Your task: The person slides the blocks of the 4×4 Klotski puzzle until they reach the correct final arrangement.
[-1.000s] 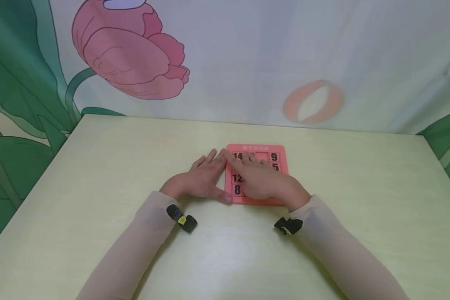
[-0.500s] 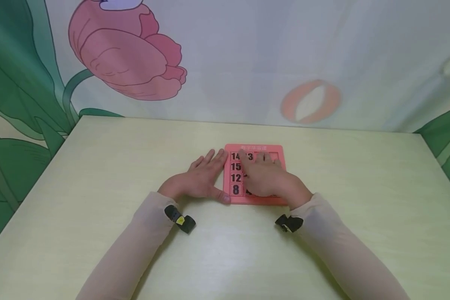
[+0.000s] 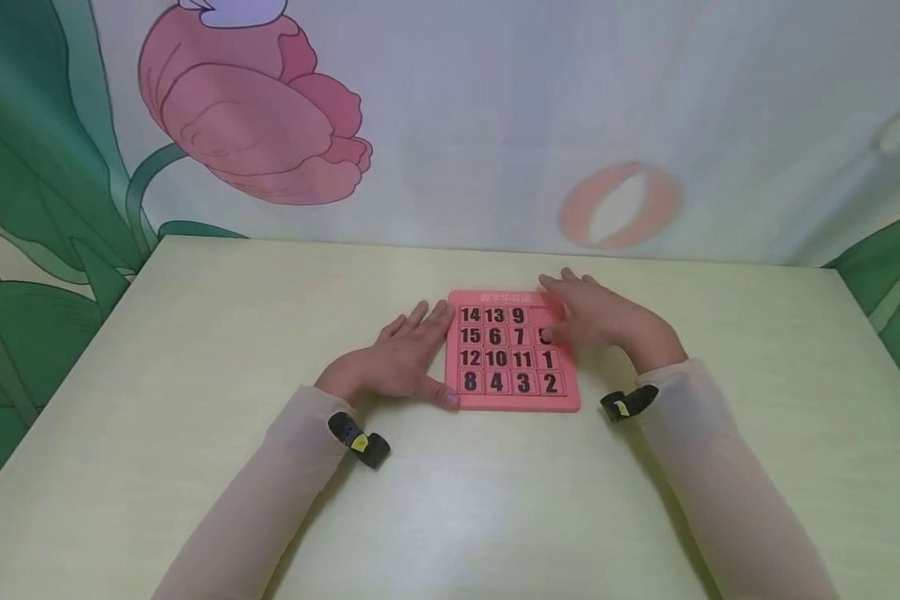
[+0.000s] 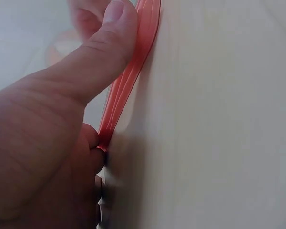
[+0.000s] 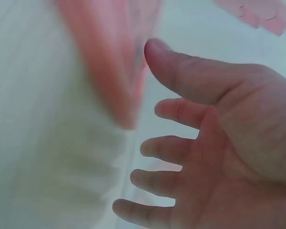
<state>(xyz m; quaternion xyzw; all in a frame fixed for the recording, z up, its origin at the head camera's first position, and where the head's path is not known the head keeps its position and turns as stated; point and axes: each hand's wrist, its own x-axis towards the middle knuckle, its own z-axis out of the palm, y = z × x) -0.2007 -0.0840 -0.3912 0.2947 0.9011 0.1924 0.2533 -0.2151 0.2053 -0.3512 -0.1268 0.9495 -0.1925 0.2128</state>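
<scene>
A pink sliding number puzzle (image 3: 521, 401) lies flat, black numerals on its square tiles. In the top row 14, 13 and the 9 tile (image 3: 518, 316) stand from the left, with a gap at the top right corner. My left hand (image 3: 401, 358) rests along the puzzle's left edge, fingers straight, thumb at the lower left corner; the left wrist view shows the thumb (image 4: 102, 45) against the pink side. Over the right edge is my right hand (image 3: 607, 317), fingers spread and holding nothing. Its thumb (image 5: 181, 71) overlaps the 5 tile in the head view.
The puzzle sits on a pale wooden table (image 3: 450, 500). Behind the table's far edge hangs a light curtain (image 3: 465, 125) printed with a pink flower (image 3: 255, 117) and green leaves. Dark bands (image 3: 360, 439) are strapped round both sleeved wrists.
The 9 tile has slid left from the top right corner into the third place. My right hand has lifted off the tiles and moved right. My left hand stays at the edge.
</scene>
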